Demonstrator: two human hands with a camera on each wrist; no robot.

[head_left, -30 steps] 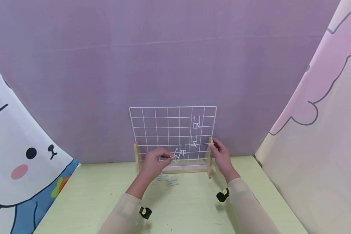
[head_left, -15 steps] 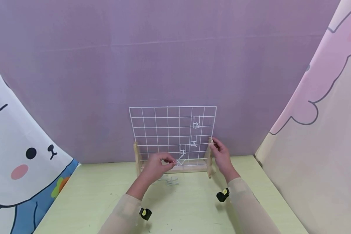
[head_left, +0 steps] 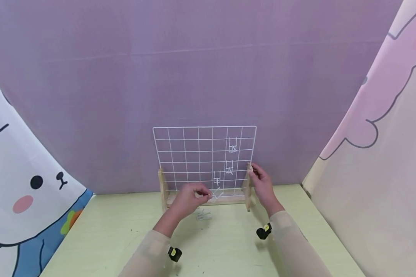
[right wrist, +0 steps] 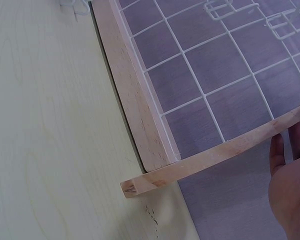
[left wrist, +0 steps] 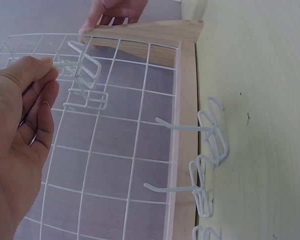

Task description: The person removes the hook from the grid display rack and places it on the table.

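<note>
A white wire grid panel [head_left: 191,151] stands upright in a wooden stand [head_left: 162,186]. My left hand [head_left: 190,198] pinches a white wire hook [left wrist: 90,65] by its prong, between thumb and fingers, in front of the lower grid. My right hand [head_left: 262,186] grips the stand's right upright [right wrist: 230,150]. Three similar hooks hang on the grid: an upper one [head_left: 232,147], a middle one [head_left: 229,168] and a lower one [head_left: 217,178]. Whether the pinched hook touches the grid, I cannot tell.
Several loose hooks [left wrist: 212,137] lie on the pale wooden table [head_left: 225,242] before the stand, partly hidden by my left hand in the head view. A purple cloth backdrop [head_left: 194,77] rises behind. Printed cloths flank the table.
My left hand has moved slightly right and down with the hook, which has turned in the fingers and now sits below the lowest hanging hook. The right hand stays on the upright.
</note>
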